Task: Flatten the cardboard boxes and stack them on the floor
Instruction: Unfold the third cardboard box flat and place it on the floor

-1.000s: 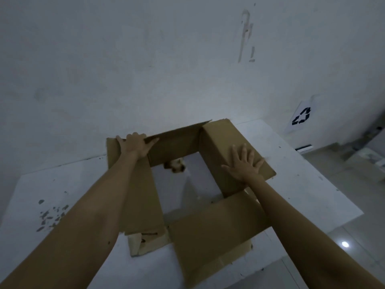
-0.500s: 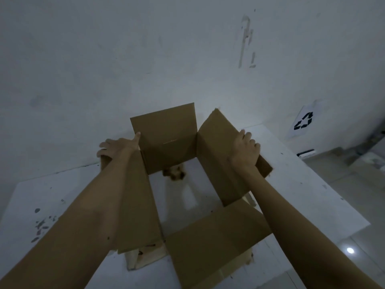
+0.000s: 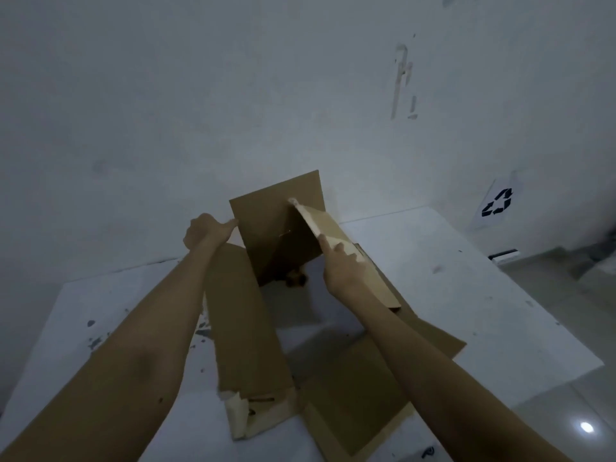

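Observation:
An open brown cardboard box point(image 3: 246, 331) stands on a white table point(image 3: 483, 315), its bottom open so the tabletop shows through. My left hand point(image 3: 208, 230) grips the far left corner, beside the upright far flap point(image 3: 276, 221). My right hand point(image 3: 340, 265) holds the right flap point(image 3: 353, 258), which is raised on edge and tilted inward. The left flap and the near flap point(image 3: 353, 391) lie spread outward. A torn patch of cardboard shows at the bottom of the far wall.
A white wall rises right behind the table. A sheet with a black recycling symbol point(image 3: 498, 205) leans against the wall at the right. Tiled floor point(image 3: 566, 411) lies to the right, beyond the table's edge. Dark specks mark the table at the left.
The far flap has swung up to stand upright. My right hand has lifted the right flap from lying flat onto its edge. My left hand shifted to the box's far left corner.

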A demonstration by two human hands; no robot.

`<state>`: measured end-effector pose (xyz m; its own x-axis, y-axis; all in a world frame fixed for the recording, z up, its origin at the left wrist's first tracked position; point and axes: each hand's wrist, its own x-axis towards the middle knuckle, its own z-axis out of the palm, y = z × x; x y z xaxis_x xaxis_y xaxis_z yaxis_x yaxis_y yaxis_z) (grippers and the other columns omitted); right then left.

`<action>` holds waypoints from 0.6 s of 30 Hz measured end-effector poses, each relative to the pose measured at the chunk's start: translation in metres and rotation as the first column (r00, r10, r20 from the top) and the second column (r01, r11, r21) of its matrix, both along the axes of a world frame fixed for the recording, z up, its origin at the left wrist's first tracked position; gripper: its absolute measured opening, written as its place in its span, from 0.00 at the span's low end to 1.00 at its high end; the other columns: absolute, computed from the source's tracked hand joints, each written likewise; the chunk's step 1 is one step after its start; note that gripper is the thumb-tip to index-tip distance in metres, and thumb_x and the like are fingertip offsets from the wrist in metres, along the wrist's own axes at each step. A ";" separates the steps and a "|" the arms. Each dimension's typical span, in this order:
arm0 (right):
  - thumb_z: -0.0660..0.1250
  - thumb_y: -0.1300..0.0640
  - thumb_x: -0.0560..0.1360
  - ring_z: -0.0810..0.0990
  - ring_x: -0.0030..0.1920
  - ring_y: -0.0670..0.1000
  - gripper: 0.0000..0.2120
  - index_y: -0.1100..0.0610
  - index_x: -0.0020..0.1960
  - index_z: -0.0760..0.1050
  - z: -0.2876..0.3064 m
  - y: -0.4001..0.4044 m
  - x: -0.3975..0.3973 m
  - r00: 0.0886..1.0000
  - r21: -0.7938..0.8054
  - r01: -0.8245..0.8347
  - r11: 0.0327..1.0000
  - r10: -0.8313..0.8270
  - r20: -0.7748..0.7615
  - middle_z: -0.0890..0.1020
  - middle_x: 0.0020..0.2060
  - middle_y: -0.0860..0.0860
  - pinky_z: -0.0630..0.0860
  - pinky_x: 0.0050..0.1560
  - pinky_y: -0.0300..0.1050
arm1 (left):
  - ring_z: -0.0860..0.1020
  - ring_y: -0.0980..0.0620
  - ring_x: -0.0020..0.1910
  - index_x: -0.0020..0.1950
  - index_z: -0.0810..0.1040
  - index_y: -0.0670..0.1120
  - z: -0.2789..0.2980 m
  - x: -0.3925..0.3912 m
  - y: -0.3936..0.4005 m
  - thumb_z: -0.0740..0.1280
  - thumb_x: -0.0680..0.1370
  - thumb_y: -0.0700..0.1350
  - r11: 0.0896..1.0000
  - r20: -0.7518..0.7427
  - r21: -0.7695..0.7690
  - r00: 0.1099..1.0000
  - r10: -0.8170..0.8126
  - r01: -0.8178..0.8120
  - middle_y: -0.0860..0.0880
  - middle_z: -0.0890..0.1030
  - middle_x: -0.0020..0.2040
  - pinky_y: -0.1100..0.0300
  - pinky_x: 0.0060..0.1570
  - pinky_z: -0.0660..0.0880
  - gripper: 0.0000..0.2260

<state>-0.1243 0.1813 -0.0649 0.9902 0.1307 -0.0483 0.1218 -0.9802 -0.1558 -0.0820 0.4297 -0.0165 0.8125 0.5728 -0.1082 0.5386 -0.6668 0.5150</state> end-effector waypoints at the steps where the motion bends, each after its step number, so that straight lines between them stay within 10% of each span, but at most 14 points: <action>1: 0.53 0.58 0.81 0.68 0.67 0.64 0.31 0.49 0.79 0.42 0.002 0.002 -0.004 0.999 -0.041 0.014 0.999 -0.015 -0.030 0.60 0.74 0.59 0.67 0.65 0.63 | 0.78 0.40 0.57 0.60 0.77 0.36 -0.001 -0.006 0.002 0.68 0.75 0.59 0.999 0.070 -0.041 0.997 0.017 -0.014 0.39 0.79 0.59 0.55 0.45 0.72 0.27; 5: 0.55 0.60 0.81 0.68 0.67 0.63 0.32 0.50 0.79 0.42 0.007 0.000 -0.010 1.000 -0.018 0.015 1.000 -0.015 0.016 0.60 0.73 0.59 0.69 0.64 0.62 | 0.74 0.41 0.63 0.67 0.71 0.36 -0.004 -0.028 0.011 0.75 0.72 0.46 0.920 0.197 -0.368 0.955 0.220 -0.136 0.40 0.73 0.66 0.52 0.58 0.73 0.29; 8: 0.56 0.63 0.80 0.70 0.65 0.63 0.33 0.51 0.79 0.44 0.013 -0.001 -0.010 0.998 0.078 0.010 0.997 -0.014 0.055 0.64 0.71 0.59 0.71 0.62 0.62 | 0.78 0.42 0.52 0.65 0.74 0.37 -0.006 -0.047 0.014 0.72 0.75 0.43 0.605 -0.071 -0.779 0.981 0.179 -0.167 0.40 0.79 0.56 0.50 0.58 0.75 0.21; 18: 0.55 0.67 0.79 0.76 0.60 0.61 0.30 0.52 0.78 0.51 0.059 0.004 -0.016 0.963 0.286 -0.022 0.958 -0.057 0.264 0.73 0.63 0.59 0.74 0.58 0.57 | 0.80 0.47 0.51 0.61 0.80 0.44 0.016 -0.081 -0.048 0.60 0.82 0.42 0.590 0.153 -0.791 0.986 -0.067 0.163 0.42 0.80 0.59 0.59 0.47 0.78 0.12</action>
